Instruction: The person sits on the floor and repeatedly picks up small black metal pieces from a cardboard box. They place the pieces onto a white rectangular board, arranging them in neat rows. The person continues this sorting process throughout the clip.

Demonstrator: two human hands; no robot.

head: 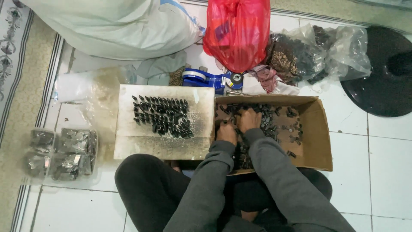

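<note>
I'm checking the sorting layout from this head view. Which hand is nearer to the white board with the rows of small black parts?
Left. The left hand is in the cardboard box right beside the white board; the right hand is further into the box, beyond the left.

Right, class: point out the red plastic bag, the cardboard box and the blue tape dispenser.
red plastic bag (pixel 237 32), head view, middle of bag.
cardboard box (pixel 316 133), head view, bare right wall.
blue tape dispenser (pixel 201 78), head view, blue body.
</note>
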